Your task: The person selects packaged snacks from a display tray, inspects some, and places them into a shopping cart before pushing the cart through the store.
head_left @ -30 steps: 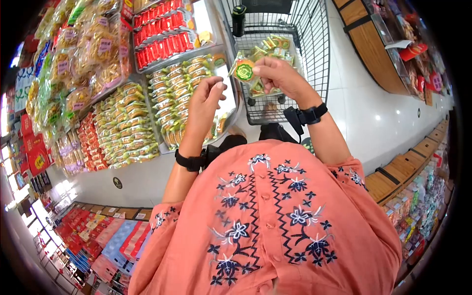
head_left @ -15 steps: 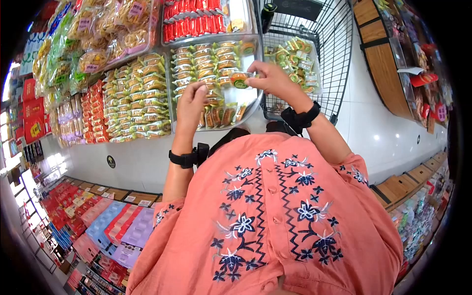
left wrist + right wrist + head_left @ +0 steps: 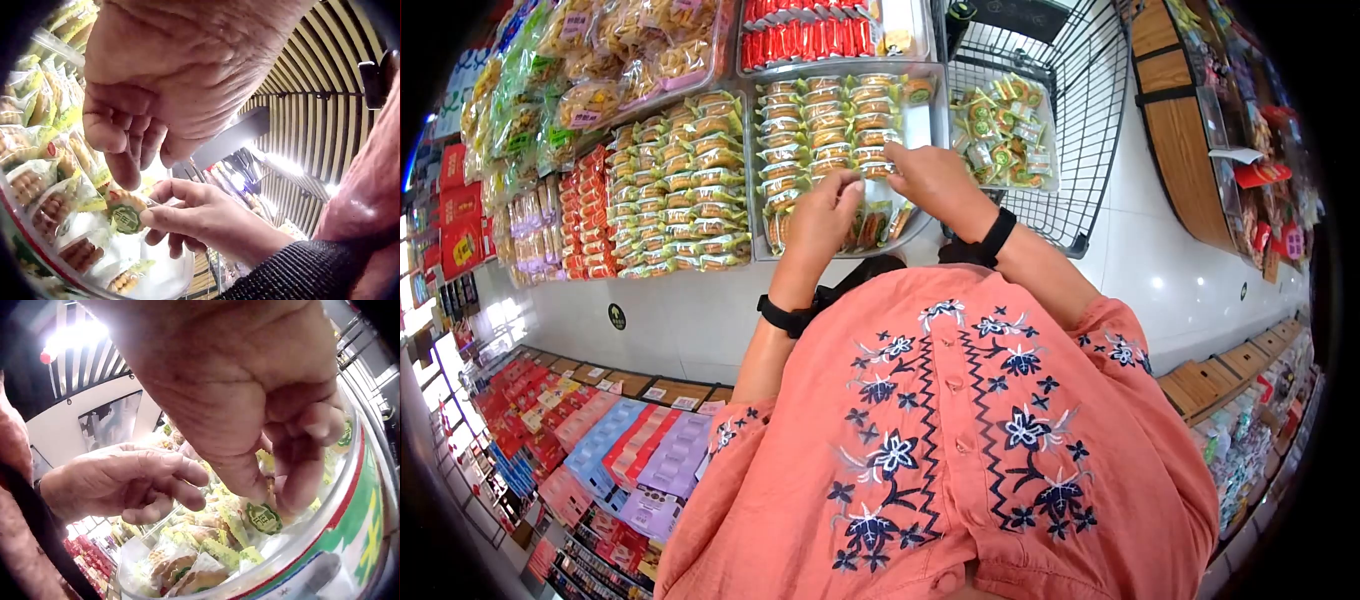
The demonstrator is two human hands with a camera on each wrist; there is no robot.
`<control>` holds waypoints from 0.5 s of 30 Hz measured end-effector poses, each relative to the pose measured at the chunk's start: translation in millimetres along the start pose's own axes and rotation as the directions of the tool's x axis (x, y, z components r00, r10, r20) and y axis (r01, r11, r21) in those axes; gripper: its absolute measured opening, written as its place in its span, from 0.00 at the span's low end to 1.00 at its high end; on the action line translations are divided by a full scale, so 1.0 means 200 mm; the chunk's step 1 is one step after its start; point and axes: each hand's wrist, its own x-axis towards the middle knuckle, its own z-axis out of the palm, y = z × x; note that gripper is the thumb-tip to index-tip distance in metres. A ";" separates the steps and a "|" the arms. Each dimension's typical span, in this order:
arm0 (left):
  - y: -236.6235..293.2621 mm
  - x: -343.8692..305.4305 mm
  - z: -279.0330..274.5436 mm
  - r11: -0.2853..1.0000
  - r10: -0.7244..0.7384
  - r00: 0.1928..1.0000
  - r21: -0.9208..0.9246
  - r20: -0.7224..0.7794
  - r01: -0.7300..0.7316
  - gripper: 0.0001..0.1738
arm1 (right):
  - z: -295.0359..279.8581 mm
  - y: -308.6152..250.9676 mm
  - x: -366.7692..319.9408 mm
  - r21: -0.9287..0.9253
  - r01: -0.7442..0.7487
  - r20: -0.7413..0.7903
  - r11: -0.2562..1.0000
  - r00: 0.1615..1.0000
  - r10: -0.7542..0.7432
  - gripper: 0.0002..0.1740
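Seemingly choosing or placing a single packet (image 3: 127, 217), pinched in the right hand (image 3: 938, 182) over the tray (image 3: 917, 130), with the left hand (image 3: 824, 214) loosely bent and empty nearby, and likely needing a gentle release or clear lift next.

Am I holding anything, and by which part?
Your right hand pinches a round golden biscuit in green-labelled clear plastic by its edge; your left hand holds nothing.

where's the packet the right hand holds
In the left wrist view, the packet is low, left of centre, pinched by the right hand beside other packets.
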 end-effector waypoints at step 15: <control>0.02 0.00 0.09 0.942 0.170 0.978 0.271 0.122 -0.197 0.24 | 0.14 0.02 -0.01 0.061 -0.036 -0.057 0.998 0.998 0.039 0.16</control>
